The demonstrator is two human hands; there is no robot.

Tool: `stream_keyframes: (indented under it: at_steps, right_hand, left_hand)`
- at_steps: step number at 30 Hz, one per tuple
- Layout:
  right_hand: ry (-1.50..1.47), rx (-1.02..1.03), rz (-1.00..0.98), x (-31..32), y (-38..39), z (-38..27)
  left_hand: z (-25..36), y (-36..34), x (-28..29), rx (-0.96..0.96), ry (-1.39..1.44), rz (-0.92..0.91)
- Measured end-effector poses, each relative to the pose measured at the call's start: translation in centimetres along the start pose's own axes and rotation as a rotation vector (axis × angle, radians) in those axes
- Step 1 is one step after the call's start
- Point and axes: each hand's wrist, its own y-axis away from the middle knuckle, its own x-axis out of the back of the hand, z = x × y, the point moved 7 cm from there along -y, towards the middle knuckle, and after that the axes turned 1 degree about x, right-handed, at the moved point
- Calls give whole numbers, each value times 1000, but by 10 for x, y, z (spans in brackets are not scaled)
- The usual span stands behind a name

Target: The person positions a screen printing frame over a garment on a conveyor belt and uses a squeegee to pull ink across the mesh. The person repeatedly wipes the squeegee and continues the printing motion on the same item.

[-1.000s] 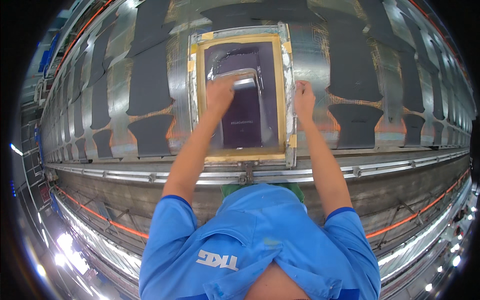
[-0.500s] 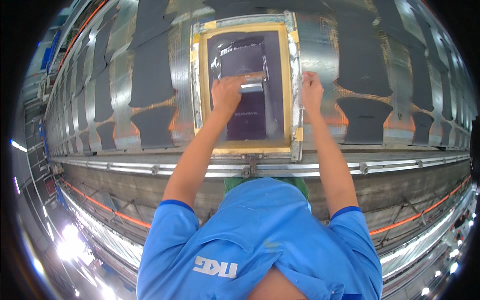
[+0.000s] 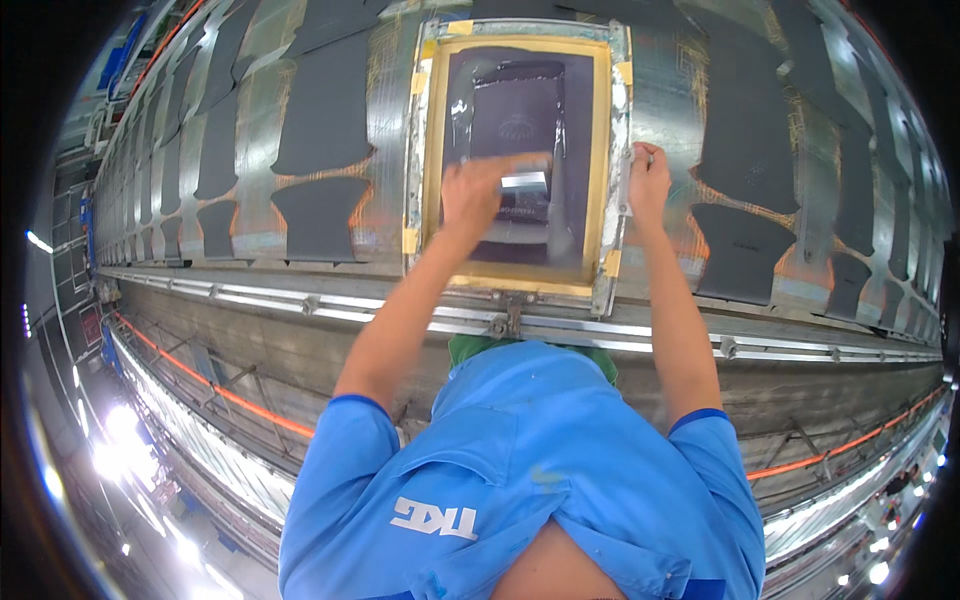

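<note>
- While the left hand (image 3: 472, 198) grasps the squeegee (image 3: 526, 181) inside the frame (image 3: 600, 140), the right hand (image 3: 649, 185) is at its right edge, grip unclear
- Squeegee, between the side edges, looks light, stiff; hold its top

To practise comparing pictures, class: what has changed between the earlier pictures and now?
The left hand has drawn the squeegee along the screen, nearer the person. Nothing was newly grasped or let go. The right hand stays at the right edge of the frame, which stays put.
</note>
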Motion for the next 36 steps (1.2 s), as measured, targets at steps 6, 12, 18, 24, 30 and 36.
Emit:
stream_keyframes:
  at_steps: [6,12,18,24,30,36]
  right_hand:
    - [-10,-63,-32,-3,5,-5]
    - [-17,-163,-67,4,8,-8]
    - [-20,26,10,-4,2,0]
    - [-23,21,22,-2,-3,10]
    - [-38,-7,-38,-4,-11,0]
    - [-57,79,-24,-21,-8,-30]
  left_hand:
    - [-71,-170,-27,17,-70,-166]
    - [-48,-188,-37,-1,-193,-223]
    - [-20,-85,-30,-29,-147,-231]
    - [34,63,-7,-85,-1,-153]
    - [51,124,9,-88,36,-86]
    - [28,143,45,-26,107,-116]
